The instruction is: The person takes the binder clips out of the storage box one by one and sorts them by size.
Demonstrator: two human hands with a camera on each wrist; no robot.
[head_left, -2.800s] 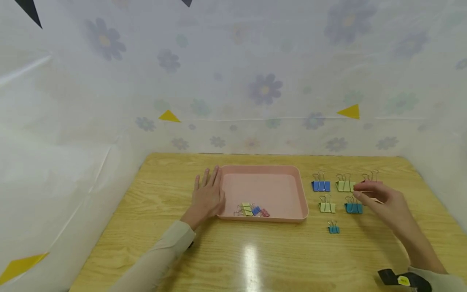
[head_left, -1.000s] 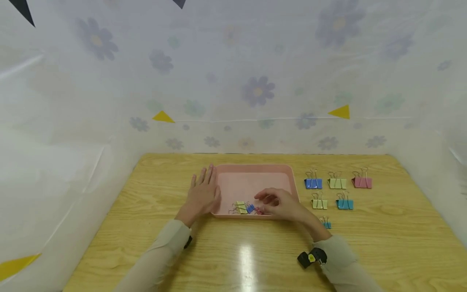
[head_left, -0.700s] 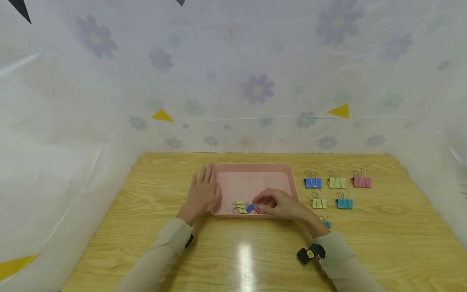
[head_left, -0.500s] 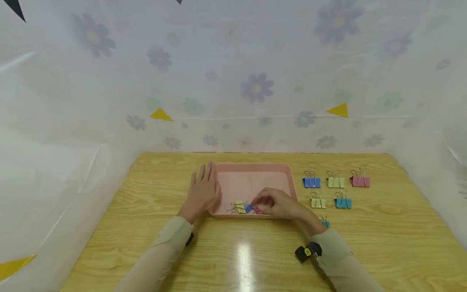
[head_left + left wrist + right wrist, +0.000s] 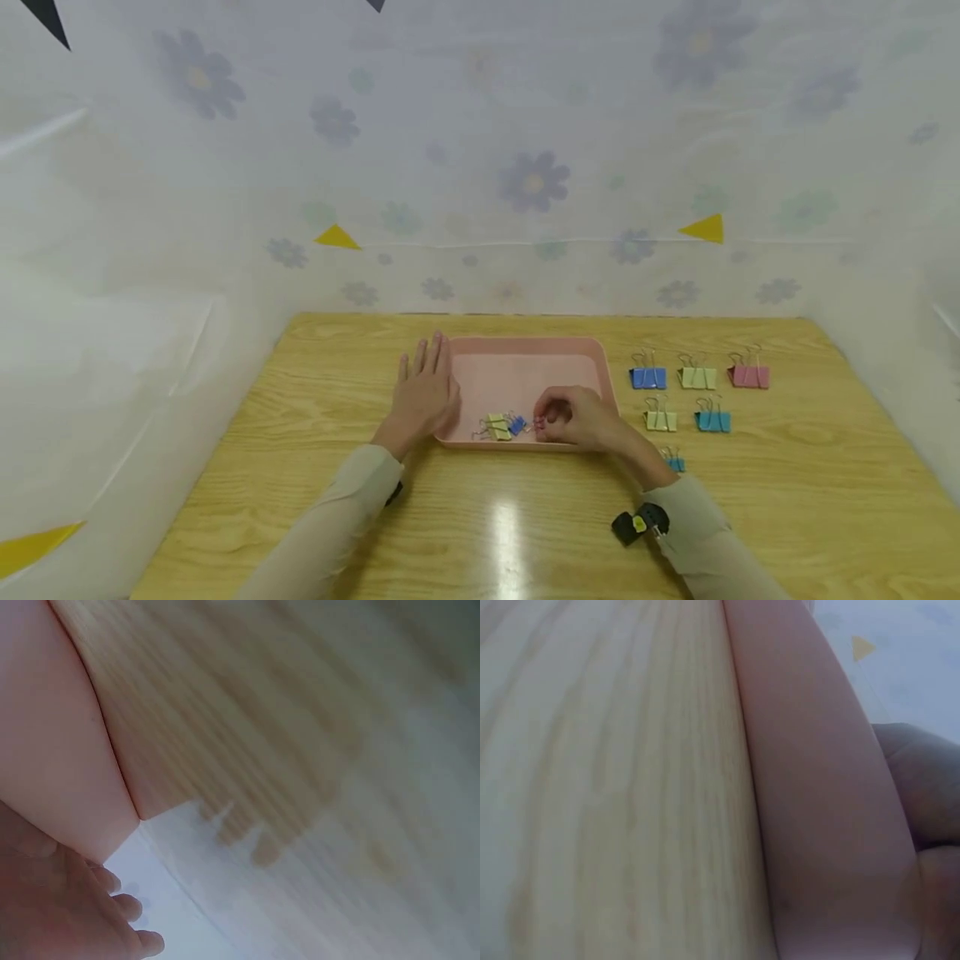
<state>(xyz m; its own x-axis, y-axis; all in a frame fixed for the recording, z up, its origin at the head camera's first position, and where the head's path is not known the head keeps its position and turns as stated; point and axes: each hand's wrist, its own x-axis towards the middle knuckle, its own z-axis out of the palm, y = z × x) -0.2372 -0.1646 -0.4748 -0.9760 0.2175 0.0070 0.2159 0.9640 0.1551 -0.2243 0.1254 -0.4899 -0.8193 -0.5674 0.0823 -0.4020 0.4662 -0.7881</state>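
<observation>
A pink tray [image 5: 525,371] lies on the table. My left hand [image 5: 422,402] rests along its left rim, fingers straight; the left wrist view shows that hand [image 5: 56,904] against the tray's outer wall [image 5: 56,727]. Over the tray's front right part, my right hand [image 5: 583,418] pinches a small pink binder clip [image 5: 539,423] between thumb and fingertips. Just left of it lie a small blue binder clip [image 5: 517,425] and yellow binder clips [image 5: 498,427]. In the right wrist view the tray wall [image 5: 817,787] hides the right fingertips.
Right of the tray, binder clips stand in rows: blue [image 5: 648,378], yellow [image 5: 698,378] and pink [image 5: 750,377] behind, then a smaller yellow clip [image 5: 661,420] and a teal clip [image 5: 712,420]. A small teal clip [image 5: 676,462] is partly behind the right wrist. A flowered sheet [image 5: 480,167] hangs behind the table.
My right hand has moved left from the standing clips to the tray. It has taken the small pink clip, drawing it slightly away from the blue one. The left hand stays at the rim.
</observation>
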